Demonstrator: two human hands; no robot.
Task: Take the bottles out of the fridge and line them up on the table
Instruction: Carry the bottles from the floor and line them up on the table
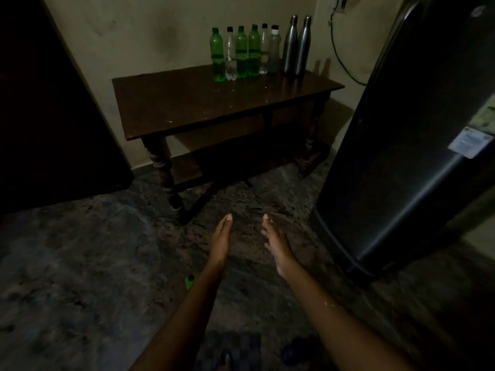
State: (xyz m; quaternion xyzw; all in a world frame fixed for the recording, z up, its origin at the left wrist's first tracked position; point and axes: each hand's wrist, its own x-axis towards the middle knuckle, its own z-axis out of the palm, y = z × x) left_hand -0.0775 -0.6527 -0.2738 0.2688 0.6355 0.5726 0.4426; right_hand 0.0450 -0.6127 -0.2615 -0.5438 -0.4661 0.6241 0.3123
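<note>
Several bottles stand in a row at the back of the dark wooden table (187,113), close to the wall: green plastic bottles (217,56), clear plastic bottles (231,57) and two steel bottles (290,44) at the right end. The dark fridge (401,129) stands at the right with its door closed. My left hand (221,241) and my right hand (276,243) are stretched out low over the floor, well short of the table. Both are empty, palms facing each other, fingers straight.
A small green object (189,280) lies on the mottled floor by my left forearm. A dark door or cabinet (48,103) fills the left side. A black cable (341,57) hangs on the wall between table and fridge.
</note>
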